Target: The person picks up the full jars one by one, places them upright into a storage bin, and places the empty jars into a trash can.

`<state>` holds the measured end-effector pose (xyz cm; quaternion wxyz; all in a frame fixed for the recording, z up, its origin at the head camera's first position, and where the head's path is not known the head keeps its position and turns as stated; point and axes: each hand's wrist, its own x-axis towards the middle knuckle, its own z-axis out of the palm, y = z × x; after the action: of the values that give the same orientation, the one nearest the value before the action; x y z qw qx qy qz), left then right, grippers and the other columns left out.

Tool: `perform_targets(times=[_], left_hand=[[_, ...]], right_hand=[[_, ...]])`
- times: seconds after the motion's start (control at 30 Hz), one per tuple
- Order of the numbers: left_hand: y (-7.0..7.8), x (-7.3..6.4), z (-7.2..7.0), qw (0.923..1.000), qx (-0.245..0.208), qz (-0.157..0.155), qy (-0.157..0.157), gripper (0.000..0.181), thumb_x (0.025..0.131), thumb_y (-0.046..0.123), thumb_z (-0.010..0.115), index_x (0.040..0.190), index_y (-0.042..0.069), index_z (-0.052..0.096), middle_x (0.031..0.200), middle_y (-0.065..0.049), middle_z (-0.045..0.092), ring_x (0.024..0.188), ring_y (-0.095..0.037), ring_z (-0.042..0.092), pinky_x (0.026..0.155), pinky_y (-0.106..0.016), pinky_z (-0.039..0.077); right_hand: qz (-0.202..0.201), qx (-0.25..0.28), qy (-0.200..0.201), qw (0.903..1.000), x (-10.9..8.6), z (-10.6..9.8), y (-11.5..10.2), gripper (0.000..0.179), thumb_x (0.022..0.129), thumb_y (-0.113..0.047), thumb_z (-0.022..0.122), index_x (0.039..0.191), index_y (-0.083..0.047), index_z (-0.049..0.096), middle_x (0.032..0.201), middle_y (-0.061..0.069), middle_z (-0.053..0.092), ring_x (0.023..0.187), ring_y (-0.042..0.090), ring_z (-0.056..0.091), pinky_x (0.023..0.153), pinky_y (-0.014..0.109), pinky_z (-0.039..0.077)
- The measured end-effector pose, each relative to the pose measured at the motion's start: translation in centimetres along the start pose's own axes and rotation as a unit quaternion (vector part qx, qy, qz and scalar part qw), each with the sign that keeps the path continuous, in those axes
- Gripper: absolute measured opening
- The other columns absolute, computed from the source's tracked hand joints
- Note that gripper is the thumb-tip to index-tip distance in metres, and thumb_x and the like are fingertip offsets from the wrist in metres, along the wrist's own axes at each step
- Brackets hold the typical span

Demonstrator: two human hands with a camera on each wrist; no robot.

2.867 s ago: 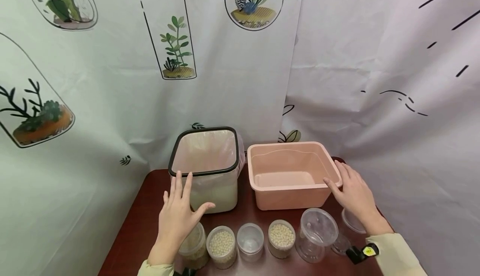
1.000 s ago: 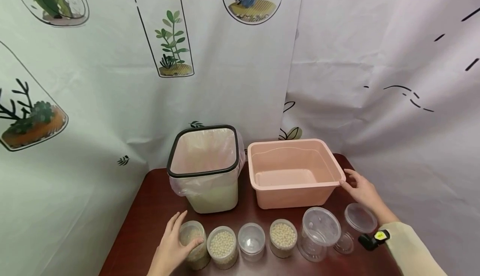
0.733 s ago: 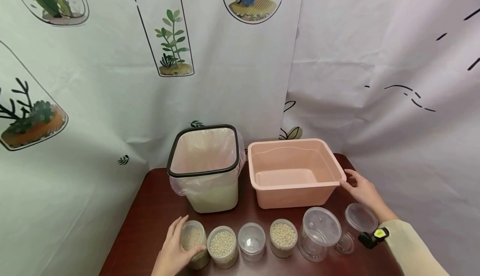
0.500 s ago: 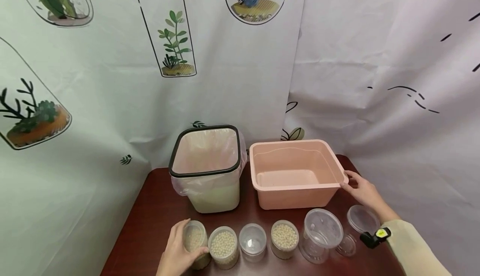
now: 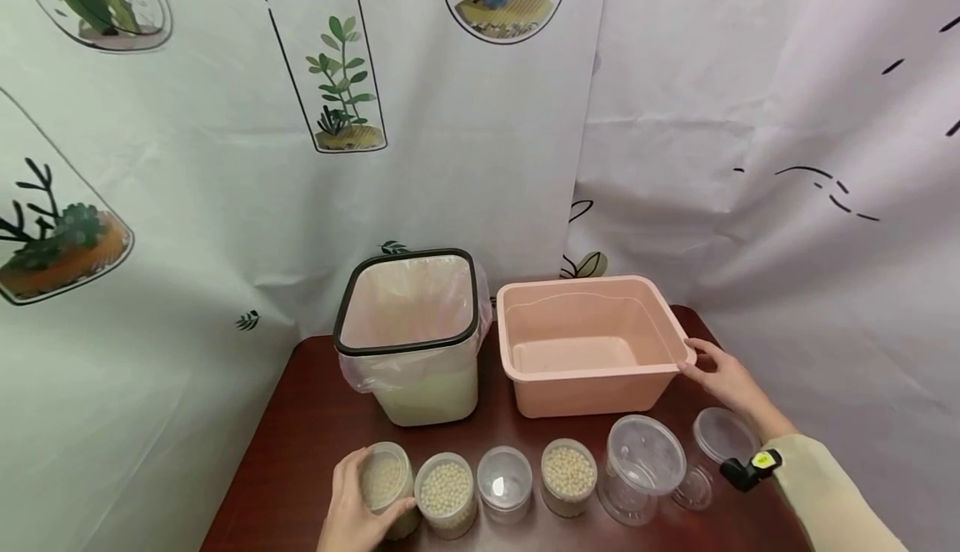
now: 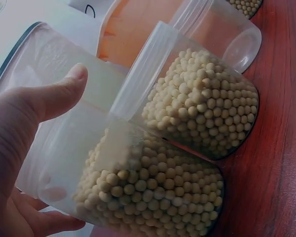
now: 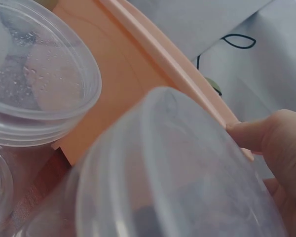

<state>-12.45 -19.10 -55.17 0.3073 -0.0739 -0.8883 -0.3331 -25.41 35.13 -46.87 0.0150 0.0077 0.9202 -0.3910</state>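
My left hand (image 5: 351, 512) is at the leftmost clear plastic jar (image 5: 384, 479), its thumb on the near right side and its fingers at the left. In the left wrist view this jar (image 6: 153, 190) is partly filled with round beige soybeans, and the thumb and fingers span its upper end. It stands beside a second jar of soybeans (image 5: 446, 489). At the pink basin (image 5: 596, 375), my right hand (image 5: 723, 379) holds the front right corner of the rim. In the right wrist view the thumb touches that rim (image 7: 214, 106); the other fingers are mostly hidden.
A bin (image 5: 431, 393) with a black rim and plastic liner stands left of the basin. In the front row are an empty clear cup (image 5: 504, 485), another soybean jar (image 5: 567, 477) and a tall clear container (image 5: 641, 460). A round clear container (image 5: 723, 434) stands near the right forearm.
My left hand has come down from in front of the bin to the leftmost jar and closed round it. My right hand has shifted from over the basin's rim to its front right corner.
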Motion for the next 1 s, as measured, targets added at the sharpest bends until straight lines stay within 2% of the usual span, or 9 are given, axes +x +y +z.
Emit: perform_targets(times=[0.2,0.4,0.63,0.83,1.0], left_hand=[[-0.2,0.0,0.2,0.9992,-0.019,-0.006,0.036,0.089,0.039,0.014,0.094,0.115,-0.007,0.053,0.112,-0.019,0.051,0.104,-0.020,0.045,0.093,-0.003,0.022],[0.2,0.0,0.2,0.9982,-0.018,-0.027,0.051,0.086,0.039,0.013,0.094,0.113,-0.005,0.056,0.113,-0.016,0.053,0.103,-0.017,0.046,0.090,-0.001,0.022],[1.3,1.2,-0.7,0.9954,-0.024,-0.001,0.093,0.082,0.038,0.009,0.093,0.111,-0.006,0.057,0.111,-0.019,0.055,0.099,-0.025,0.051,0.090,-0.004,0.027],[2.7,2.8,-2.3,0.9963,-0.014,-0.006,0.085,0.080,0.042,0.010,0.092,0.112,-0.006,0.056,0.113,-0.017,0.054,0.101,-0.028,0.052,0.088,-0.003,0.027],[3.4,3.6,-3.1,0.9968,-0.014,-0.004,0.079,0.080,0.042,0.010,0.092,0.113,-0.005,0.056,0.115,-0.017,0.054,0.102,-0.027,0.051,0.087,-0.002,0.027]], right_hand=[[-0.014,0.038,0.002,0.9992,0.1,0.1,-0.1,0.068,0.090,-0.033,0.061,0.137,0.006,0.033,0.122,0.038,0.045,0.099,0.040,0.056,0.073,0.038,0.052],[-0.023,0.095,-0.008,0.9952,0.3,0.2,0.0,0.065,0.091,-0.025,0.061,0.138,0.007,0.029,0.122,0.039,0.045,0.100,0.037,0.058,0.077,0.041,0.052],[-0.028,0.157,-0.017,0.9870,0.8,0.1,0.5,0.063,0.090,-0.016,0.062,0.137,0.008,0.027,0.118,0.039,0.048,0.090,0.024,0.063,0.073,0.032,0.053],[-0.022,0.200,-0.025,0.9791,0.8,0.1,0.6,0.063,0.090,-0.012,0.061,0.137,0.009,0.024,0.117,0.039,0.048,0.086,0.026,0.065,0.075,0.037,0.053],[-0.014,0.226,-0.032,0.9735,0.9,0.4,0.6,0.064,0.090,-0.011,0.061,0.138,0.008,0.023,0.115,0.037,0.050,0.084,0.029,0.066,0.074,0.039,0.053]])
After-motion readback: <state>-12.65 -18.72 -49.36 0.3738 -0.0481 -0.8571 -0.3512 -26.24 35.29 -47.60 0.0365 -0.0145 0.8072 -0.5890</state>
